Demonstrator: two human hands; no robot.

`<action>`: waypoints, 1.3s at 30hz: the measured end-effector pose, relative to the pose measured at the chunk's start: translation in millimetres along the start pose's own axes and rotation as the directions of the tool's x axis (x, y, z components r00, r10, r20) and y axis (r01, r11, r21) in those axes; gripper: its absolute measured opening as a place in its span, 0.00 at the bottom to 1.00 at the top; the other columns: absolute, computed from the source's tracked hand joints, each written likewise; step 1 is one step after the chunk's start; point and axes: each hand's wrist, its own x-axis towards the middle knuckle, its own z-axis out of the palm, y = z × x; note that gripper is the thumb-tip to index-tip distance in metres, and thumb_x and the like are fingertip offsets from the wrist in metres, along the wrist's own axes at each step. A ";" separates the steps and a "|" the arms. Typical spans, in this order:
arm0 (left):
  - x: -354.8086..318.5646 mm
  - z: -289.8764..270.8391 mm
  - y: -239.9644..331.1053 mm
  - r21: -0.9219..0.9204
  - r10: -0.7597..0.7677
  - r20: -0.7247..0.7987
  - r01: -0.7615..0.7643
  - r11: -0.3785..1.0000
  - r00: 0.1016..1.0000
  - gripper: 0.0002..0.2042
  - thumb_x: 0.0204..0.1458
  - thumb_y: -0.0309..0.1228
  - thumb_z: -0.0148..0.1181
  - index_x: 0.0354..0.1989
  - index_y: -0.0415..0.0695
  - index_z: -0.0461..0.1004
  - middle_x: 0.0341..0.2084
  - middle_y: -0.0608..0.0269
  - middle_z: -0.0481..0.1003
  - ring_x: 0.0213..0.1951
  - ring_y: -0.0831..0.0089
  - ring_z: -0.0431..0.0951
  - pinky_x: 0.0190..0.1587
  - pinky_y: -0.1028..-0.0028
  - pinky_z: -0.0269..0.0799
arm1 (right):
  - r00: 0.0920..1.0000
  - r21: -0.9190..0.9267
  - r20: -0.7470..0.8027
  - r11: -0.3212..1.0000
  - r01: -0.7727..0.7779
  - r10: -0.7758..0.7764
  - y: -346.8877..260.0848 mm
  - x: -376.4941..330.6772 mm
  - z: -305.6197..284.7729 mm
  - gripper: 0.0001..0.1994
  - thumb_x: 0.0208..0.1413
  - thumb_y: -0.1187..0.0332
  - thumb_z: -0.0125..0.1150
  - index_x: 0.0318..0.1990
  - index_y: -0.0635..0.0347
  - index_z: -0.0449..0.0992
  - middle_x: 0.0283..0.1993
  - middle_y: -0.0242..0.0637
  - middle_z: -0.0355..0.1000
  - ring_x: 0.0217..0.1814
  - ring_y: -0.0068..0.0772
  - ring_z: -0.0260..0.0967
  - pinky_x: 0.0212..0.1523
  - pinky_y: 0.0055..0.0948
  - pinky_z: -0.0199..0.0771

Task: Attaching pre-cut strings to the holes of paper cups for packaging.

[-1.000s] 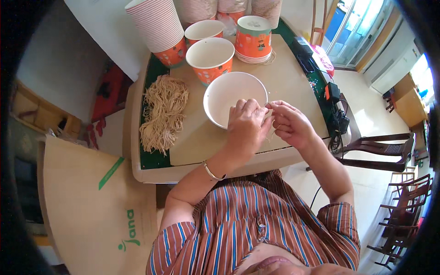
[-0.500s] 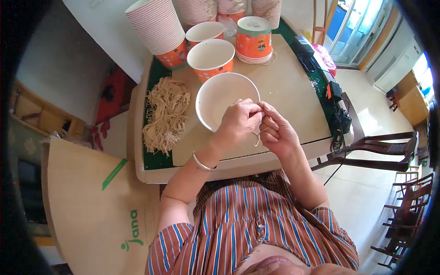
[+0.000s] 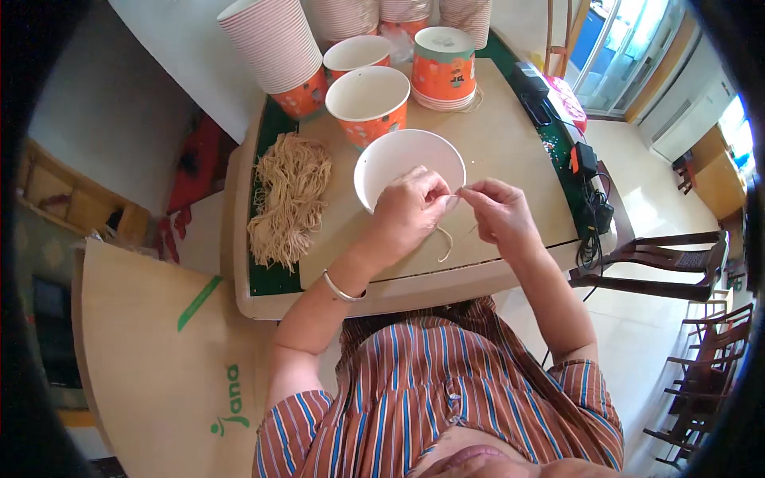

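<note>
A white-lined paper bucket [image 3: 388, 160] sits before me on the table, its mouth toward me. My left hand [image 3: 408, 209] is closed in a pinch over its near right rim, on a thin beige string [image 3: 446, 245] whose loose end hangs below the fingers. To the right of the rim, my right hand [image 3: 502, 213] pinches the string too, a short stretch of it showing between both hands. How the string meets the bucket is hidden by my left fingers. A tangled heap of beige strings [image 3: 288, 199] lies on the left of the table.
Behind stand two open orange paper buckets [image 3: 371, 126], an upturned one [image 3: 445, 76] with string round its base, and a tall nested stack [image 3: 275, 56]. Power adapters and cables [image 3: 591, 203] line the right edge. A large cardboard sheet [image 3: 159, 334] is at the left, a wooden chair [image 3: 661, 259] at the right.
My right hand has drawn away to the right from my left hand, opening a small gap with string across it. The bucket has shifted slightly right.
</note>
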 end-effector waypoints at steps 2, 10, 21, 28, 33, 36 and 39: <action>-1.0 0.5 0.1 0.035 0.008 0.020 -0.009 0.999 1.000 0.04 0.54 0.24 0.62 0.36 0.37 0.77 0.32 0.55 0.77 0.36 0.66 0.78 0.41 0.69 0.74 | 0.999 -0.126 -0.024 0.991 0.037 -0.040 -8.6 -0.7 2.2 0.06 0.63 0.68 0.61 0.40 0.62 0.80 0.20 0.19 0.62 0.16 0.08 0.51 0.14 0.16 0.46; -1.4 12.6 1.7 0.187 0.219 -0.017 -0.212 0.959 0.976 0.05 0.52 0.24 0.62 0.37 0.39 0.78 0.34 0.54 0.77 0.40 0.55 0.77 0.45 0.61 0.73 | 0.905 -0.574 0.021 0.736 0.359 -0.425 0.5 11.1 -16.0 0.07 0.58 0.71 0.64 0.39 0.66 0.79 0.22 0.29 0.70 0.24 0.14 0.62 0.25 0.22 0.63; 20.3 23.0 -5.9 0.045 0.234 -0.006 -0.233 0.971 0.972 0.03 0.50 0.22 0.63 0.33 0.39 0.78 0.34 0.55 0.77 0.41 0.58 0.78 0.45 0.64 0.75 | 0.874 -0.734 -0.005 0.596 0.327 -0.486 -10.4 -7.5 -11.9 0.04 0.56 0.75 0.62 0.38 0.63 0.75 0.21 0.40 0.69 0.21 0.22 0.64 0.25 0.27 0.67; 26.3 29.0 -11.1 -0.031 0.284 0.037 -0.283 0.959 0.958 0.03 0.49 0.21 0.64 0.32 0.38 0.78 0.37 0.55 0.79 0.39 0.58 0.80 0.44 0.65 0.76 | 0.891 -0.682 -0.003 0.653 0.331 -0.455 -3.0 -4.2 -20.5 0.04 0.55 0.76 0.61 0.38 0.63 0.74 0.20 0.37 0.66 0.21 0.22 0.62 0.25 0.26 0.66; 27.0 30.6 -7.1 -0.034 0.292 0.043 -0.291 0.956 0.955 0.03 0.48 0.21 0.63 0.31 0.37 0.77 0.34 0.54 0.78 0.40 0.57 0.78 0.45 0.63 0.75 | 0.884 -0.674 0.007 0.651 0.349 -0.467 -7.9 -5.4 -20.8 0.04 0.55 0.76 0.60 0.38 0.63 0.74 0.21 0.36 0.66 0.21 0.21 0.60 0.25 0.26 0.64; 27.6 30.7 -6.3 -0.041 0.279 0.053 -0.277 0.960 0.959 0.02 0.48 0.21 0.62 0.30 0.36 0.76 0.33 0.54 0.76 0.41 0.55 0.77 0.45 0.61 0.74 | 0.887 -0.661 0.019 0.660 0.358 -0.462 -5.0 -3.2 -24.0 0.04 0.55 0.76 0.60 0.38 0.64 0.74 0.21 0.36 0.66 0.22 0.20 0.60 0.25 0.26 0.64; 28.1 30.1 -7.5 -0.015 0.270 0.055 -0.270 0.963 0.961 0.03 0.49 0.21 0.62 0.31 0.36 0.77 0.33 0.55 0.77 0.39 0.58 0.78 0.44 0.64 0.75 | 0.882 -0.655 0.021 0.660 0.368 -0.471 -3.4 -1.0 -28.1 0.04 0.55 0.76 0.60 0.38 0.64 0.74 0.20 0.35 0.65 0.22 0.19 0.60 0.25 0.25 0.64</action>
